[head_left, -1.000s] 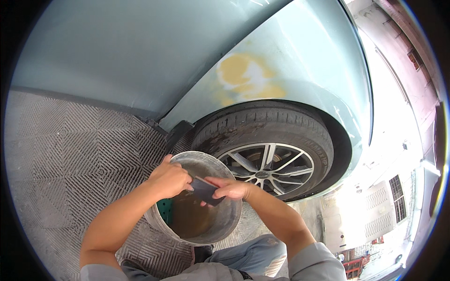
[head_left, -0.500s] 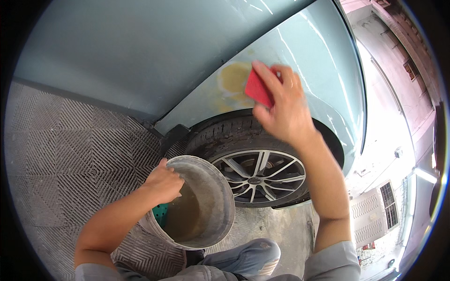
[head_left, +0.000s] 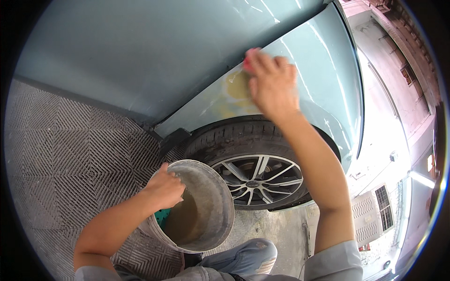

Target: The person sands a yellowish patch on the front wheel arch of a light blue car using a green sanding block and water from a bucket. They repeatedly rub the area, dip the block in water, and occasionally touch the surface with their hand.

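Above the wheel [head_left: 253, 184] in the head view, the blurred right hand [head_left: 277, 86] clasped a red pad [head_left: 251, 61] at the edge of the pale blue fender [head_left: 314, 70], beside a yellowish patch [head_left: 237, 87]. Lower down, the left hand [head_left: 165, 188] was clamped on the left rim of a bucket [head_left: 218, 199] containing murky water [head_left: 185, 222] and a green perforated object [head_left: 162, 217].

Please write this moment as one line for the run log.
left hand: holds bucket by its rim | right hand: holds red pad at car fender, near yellow patch
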{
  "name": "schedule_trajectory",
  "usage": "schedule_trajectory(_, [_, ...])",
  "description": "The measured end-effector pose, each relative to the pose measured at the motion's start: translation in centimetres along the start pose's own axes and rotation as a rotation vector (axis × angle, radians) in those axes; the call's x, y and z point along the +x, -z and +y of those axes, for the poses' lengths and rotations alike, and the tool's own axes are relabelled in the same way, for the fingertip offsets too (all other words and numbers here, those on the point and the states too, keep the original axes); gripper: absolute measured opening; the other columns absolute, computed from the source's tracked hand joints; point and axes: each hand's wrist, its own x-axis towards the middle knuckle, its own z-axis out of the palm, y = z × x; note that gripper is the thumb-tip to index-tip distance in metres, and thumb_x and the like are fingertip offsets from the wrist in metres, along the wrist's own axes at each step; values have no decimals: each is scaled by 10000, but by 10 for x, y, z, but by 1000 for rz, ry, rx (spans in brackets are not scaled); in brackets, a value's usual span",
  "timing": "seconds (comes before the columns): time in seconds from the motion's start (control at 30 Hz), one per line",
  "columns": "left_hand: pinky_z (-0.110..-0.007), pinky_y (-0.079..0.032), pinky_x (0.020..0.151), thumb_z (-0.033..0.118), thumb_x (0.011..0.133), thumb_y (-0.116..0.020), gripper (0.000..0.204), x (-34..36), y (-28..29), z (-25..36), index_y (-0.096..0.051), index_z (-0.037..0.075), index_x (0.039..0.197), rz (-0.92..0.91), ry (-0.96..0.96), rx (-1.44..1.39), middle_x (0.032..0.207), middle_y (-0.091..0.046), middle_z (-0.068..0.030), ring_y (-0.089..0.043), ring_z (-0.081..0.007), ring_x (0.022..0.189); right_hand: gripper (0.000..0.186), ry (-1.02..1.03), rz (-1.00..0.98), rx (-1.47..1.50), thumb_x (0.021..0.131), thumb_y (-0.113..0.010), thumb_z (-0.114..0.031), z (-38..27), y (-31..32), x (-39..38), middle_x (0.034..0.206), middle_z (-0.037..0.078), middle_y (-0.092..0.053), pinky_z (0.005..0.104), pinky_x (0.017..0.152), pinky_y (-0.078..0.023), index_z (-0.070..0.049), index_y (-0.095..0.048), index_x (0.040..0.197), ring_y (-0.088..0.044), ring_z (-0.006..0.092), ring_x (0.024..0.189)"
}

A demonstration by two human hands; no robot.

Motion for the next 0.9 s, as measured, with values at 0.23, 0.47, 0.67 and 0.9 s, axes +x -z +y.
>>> schedule_trajectory(0.23, [-479, -330, 981, 424, 832, -654, 349, -1, -2, -1, -721, 85, 881, 16, -3, -26, 903, -704, -69, -634, -227, 978, 562, -33, -42, 48, 782, -640, -163, 5, 5, 6, 1312, -18, -497, 422, 913, -400, -145, -522, 1331, -481, 278, 1047])
schedule_trajectory(0.47, [-475, -330, 981, 416, 828, -658, 339, -1, -5, -1, -724, 88, 884, 34, -3, -6, 889, -705, -62, -631, -220, 970, 582, -55, -202, 65, 785, -638, -148, 5, 11, 8, 1335, 6, -494, 447, 929, -407, -121, -496, 1349, -490, 304, 1080])
schedule_trajectory(0.67, [-470, -328, 980, 417, 827, -660, 333, 0, -6, 0, -728, 94, 868, 19, 1, 4, 888, -706, -57, -627, -214, 968, 559, 74, -106, 66, 785, -618, -147, 12, 7, 2, 1330, 12, -489, 410, 906, -422, -112, -510, 1333, -513, 277, 1049])
schedule_trajectory(0.9, [-469, -322, 979, 425, 824, -667, 334, 0, -4, 0, -729, 98, 856, 8, 3, 10, 848, -706, -56, -634, -216, 947, 454, 108, -136, 25, 807, -597, -155, 4, 19, 11, 1240, -3, -560, 401, 839, -432, -108, -577, 1258, -528, 269, 956])
